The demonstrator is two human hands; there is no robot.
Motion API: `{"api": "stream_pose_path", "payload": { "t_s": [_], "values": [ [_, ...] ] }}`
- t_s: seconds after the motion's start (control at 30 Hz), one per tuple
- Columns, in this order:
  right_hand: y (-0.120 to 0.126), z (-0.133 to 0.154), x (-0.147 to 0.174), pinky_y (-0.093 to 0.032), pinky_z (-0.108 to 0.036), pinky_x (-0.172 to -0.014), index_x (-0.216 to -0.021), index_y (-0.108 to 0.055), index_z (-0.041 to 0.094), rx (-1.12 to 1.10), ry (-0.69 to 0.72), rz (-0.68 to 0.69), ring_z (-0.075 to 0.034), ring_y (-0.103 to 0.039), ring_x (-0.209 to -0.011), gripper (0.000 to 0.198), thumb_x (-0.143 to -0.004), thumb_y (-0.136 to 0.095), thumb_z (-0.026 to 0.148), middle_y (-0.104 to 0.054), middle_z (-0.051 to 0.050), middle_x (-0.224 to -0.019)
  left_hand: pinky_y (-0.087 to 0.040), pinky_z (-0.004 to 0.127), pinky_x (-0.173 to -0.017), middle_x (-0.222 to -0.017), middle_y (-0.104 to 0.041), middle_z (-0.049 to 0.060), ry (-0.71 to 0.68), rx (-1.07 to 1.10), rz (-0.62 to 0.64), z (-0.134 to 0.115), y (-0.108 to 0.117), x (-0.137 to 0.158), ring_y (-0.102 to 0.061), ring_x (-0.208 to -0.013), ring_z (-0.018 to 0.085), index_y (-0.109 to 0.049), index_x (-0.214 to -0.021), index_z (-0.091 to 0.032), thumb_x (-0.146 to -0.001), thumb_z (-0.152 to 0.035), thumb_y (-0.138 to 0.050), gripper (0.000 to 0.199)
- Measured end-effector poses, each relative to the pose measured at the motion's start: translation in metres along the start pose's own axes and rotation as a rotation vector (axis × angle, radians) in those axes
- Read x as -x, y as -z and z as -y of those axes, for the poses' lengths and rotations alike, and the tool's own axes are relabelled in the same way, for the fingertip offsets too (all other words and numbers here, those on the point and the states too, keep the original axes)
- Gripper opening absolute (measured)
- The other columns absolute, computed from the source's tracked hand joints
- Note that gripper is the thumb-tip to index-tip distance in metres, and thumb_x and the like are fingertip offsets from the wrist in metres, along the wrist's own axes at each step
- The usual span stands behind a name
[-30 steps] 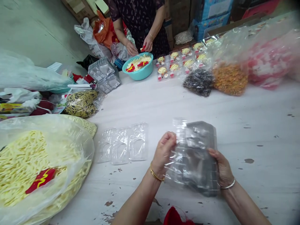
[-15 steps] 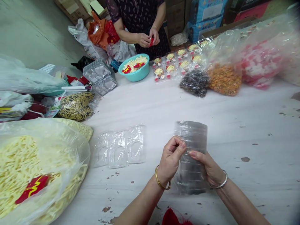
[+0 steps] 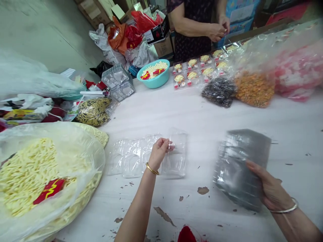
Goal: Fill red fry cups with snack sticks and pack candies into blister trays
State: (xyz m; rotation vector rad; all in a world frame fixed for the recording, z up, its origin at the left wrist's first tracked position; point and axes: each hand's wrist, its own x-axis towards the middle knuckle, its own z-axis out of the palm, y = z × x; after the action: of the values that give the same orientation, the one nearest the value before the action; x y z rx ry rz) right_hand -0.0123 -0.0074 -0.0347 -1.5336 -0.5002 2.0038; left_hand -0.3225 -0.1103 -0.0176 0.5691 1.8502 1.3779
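My left hand (image 3: 159,153) pinches the left edge of a clear plastic blister tray (image 3: 178,161), at the right end of a row. Beside it on the table lie three more clear trays (image 3: 132,159), the nearest one partly hidden by my hand. My right hand (image 3: 274,188) grips a stack of the same trays (image 3: 239,164) from its right side, thumb on top. The stack looks grey and slightly blurred, held tilted off to the right; most of my right fingers are hidden under it.
A large bag of cream-coloured pieces (image 3: 27,171) fills the left. Across the white table (image 3: 156,111) stand a turquoise basin (image 3: 156,80), filled trays (image 3: 191,75), a bag of dark pieces (image 3: 218,92) and a bag of orange pieces (image 3: 254,90). Another person's hands (image 3: 219,30) work behind them.
My hands have parted. The left has moved left with one tray to the row's right end; the right has carried the stack rightward. The camera view has shifted, and the other person stands farther right.
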Motion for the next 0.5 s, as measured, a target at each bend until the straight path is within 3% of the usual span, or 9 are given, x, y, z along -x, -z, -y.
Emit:
{"api": "stream_pose_path", "payload": {
  "t_s": [0.07, 0.13, 0.2, 0.33, 0.43, 0.5],
  "values": [
    [-0.016, -0.006, 0.007, -0.056, -0.029, -0.060, -0.081, -0.072, 0.022, 0.057, -0.018, 0.158, -0.024, -0.067, -0.072, 0.033, -0.055, -0.084, 0.038, -0.073, -0.004, -0.082, -0.046, 0.039, -0.083, -0.102, -0.058, 0.009, -0.167, -0.236, -0.183, 0.000, 0.003, 0.008, -0.058, -0.091, 0.022, -0.059, -0.100, -0.018, -0.076, -0.042, -0.066, 0.034],
    [-0.029, -0.014, 0.015, -0.056, -0.035, -0.065, -0.091, -0.070, 0.020, 0.096, -0.023, 0.291, -0.027, -0.067, -0.077, 0.041, -0.059, -0.082, 0.042, -0.073, -0.006, -0.089, -0.042, 0.038, -0.087, -0.107, -0.057, 0.009, -0.351, -0.404, -0.273, -0.008, -0.003, 0.025, -0.053, -0.100, 0.023, -0.061, -0.103, -0.020, -0.076, -0.037, -0.066, 0.032],
    [-0.039, -0.025, 0.023, -0.055, -0.038, -0.074, -0.103, -0.067, 0.020, 0.140, 0.006, 0.380, -0.028, -0.066, -0.088, 0.047, -0.064, -0.080, 0.043, -0.071, -0.008, -0.102, -0.040, 0.035, -0.086, -0.100, -0.059, 0.008, -0.397, -0.417, -0.132, -0.021, -0.017, 0.048, -0.052, -0.097, 0.022, -0.064, -0.096, -0.020, -0.082, -0.036, -0.059, 0.021],
    [-0.047, -0.044, 0.036, -0.048, -0.043, -0.092, -0.120, -0.057, 0.023, 0.216, 0.154, 0.524, -0.029, -0.059, -0.107, 0.060, -0.068, -0.079, 0.041, -0.064, -0.008, -0.118, -0.040, 0.030, -0.078, -0.086, -0.059, 0.005, -0.303, -0.206, 0.364, -0.048, -0.058, 0.091, -0.053, -0.083, 0.017, -0.064, -0.088, -0.019, -0.086, -0.034, -0.055, 0.017],
    [-0.047, -0.049, 0.047, -0.044, -0.044, -0.096, -0.122, -0.056, 0.024, 0.216, 0.229, 0.527, -0.029, -0.058, -0.108, 0.065, -0.065, -0.081, 0.042, -0.065, -0.007, -0.116, -0.037, 0.028, -0.072, -0.075, -0.055, 0.002, -0.272, -0.145, 0.384, -0.053, -0.084, 0.107, -0.048, -0.075, 0.015, -0.060, -0.073, -0.018, -0.083, -0.032, -0.059, 0.018],
    [-0.046, -0.047, 0.055, -0.044, -0.044, -0.095, -0.119, -0.058, 0.024, 0.179, 0.214, 0.498, -0.029, -0.059, -0.107, 0.064, -0.062, -0.081, 0.043, -0.066, -0.007, -0.113, -0.035, 0.026, -0.065, -0.067, -0.050, 0.000, -0.164, -0.057, 0.360, -0.049, -0.096, 0.110, -0.043, -0.068, 0.013, -0.054, -0.065, -0.017, -0.080, -0.033, -0.062, 0.024]
  ]
}}
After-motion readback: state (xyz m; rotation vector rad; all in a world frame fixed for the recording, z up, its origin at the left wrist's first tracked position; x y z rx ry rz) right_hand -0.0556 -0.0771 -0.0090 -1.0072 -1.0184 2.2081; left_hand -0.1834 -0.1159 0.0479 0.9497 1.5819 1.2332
